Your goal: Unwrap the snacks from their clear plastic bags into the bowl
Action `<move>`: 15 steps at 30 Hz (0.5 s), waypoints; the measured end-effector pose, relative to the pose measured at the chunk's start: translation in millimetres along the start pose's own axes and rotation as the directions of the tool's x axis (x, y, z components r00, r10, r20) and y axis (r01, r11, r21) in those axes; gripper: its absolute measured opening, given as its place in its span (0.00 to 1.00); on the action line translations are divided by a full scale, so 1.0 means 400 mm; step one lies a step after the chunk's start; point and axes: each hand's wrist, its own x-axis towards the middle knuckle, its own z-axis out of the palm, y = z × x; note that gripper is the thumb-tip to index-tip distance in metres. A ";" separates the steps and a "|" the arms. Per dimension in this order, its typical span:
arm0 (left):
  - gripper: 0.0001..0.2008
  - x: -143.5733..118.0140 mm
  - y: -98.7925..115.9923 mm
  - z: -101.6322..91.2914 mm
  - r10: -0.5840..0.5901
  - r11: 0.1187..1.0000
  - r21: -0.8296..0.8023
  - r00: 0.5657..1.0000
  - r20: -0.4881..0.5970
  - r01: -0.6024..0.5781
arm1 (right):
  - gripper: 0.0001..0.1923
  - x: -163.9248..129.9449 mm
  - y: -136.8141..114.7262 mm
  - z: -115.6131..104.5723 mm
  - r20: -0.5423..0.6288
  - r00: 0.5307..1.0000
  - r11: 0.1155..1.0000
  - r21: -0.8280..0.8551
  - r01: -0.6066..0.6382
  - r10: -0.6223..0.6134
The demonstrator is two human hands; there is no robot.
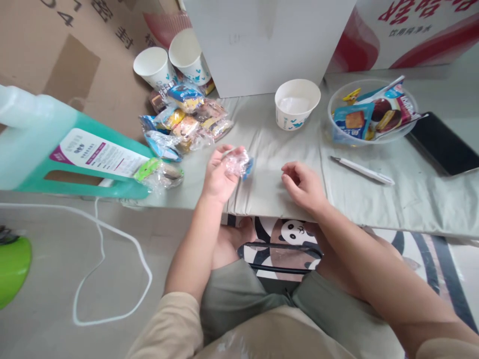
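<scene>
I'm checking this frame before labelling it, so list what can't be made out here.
- Left hand: its curled fingers and crinkled clear wrapper hide what snack is inside, head view.
- Right hand: fingers curl under, so whether it holds anything is hidden.
- Green jug: cut off by the left edge; label print too small to read.
- Snack pile: wrappers overlap, so a count is impossible.
- Phone: cut off by the right edge.

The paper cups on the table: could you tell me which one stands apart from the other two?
The paper cup beside the clear bowl stands alone, upright. The other two cups sit together behind the snack pile.
</scene>
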 end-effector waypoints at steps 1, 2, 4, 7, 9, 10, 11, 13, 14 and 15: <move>0.15 -0.008 -0.007 0.023 -0.061 0.997 -0.045 0.997 0.036 0.063 | 0.14 0.000 0.005 0.001 -0.019 1.000 0.999 0.040 0.003 -0.003; 0.15 -0.014 -0.013 0.044 -0.118 0.989 -0.079 0.991 0.068 0.123 | 0.17 0.001 0.010 0.003 -0.032 0.999 0.997 0.083 0.011 -0.008; 0.14 -0.018 -0.022 0.078 -0.198 0.969 -0.124 0.974 0.111 0.212 | 0.25 0.003 0.019 0.004 -0.035 0.999 0.989 0.145 0.039 -0.034; 0.12 -0.007 -0.021 0.103 -0.245 0.950 -0.156 0.957 0.154 0.269 | 0.30 0.011 0.022 0.001 -0.033 0.995 0.988 0.122 0.097 -0.094; 0.17 0.005 -0.015 0.101 -0.216 0.962 -0.137 0.965 0.151 0.237 | 0.28 0.022 0.018 0.001 -0.031 0.992 0.989 0.077 0.125 -0.123; 0.19 0.012 -0.014 0.096 -0.171 0.979 -0.093 0.979 0.112 0.181 | 0.26 0.029 0.016 0.002 -0.024 0.991 0.990 0.056 0.129 -0.128; 0.21 0.019 -0.015 0.087 -0.105 0.994 -0.010 0.994 0.044 0.105 | 0.22 0.037 0.015 0.004 -0.015 0.992 0.991 0.037 0.129 -0.128; 0.20 0.034 -0.024 0.065 0.082 0.955 0.293 0.988 -0.129 -0.041 | 0.14 0.053 0.016 0.011 -0.013 0.992 0.992 0.004 0.127 -0.127; 0.20 0.041 -0.032 0.054 0.153 0.878 0.475 0.973 -0.173 -0.054 | 0.12 0.060 0.019 0.015 -0.034 0.991 0.992 -0.013 0.129 -0.129; 0.21 0.047 -0.041 0.044 0.189 0.780 0.624 0.968 -0.168 -0.044 | 0.10 0.065 0.023 0.018 -0.068 0.989 0.991 -0.032 0.132 -0.134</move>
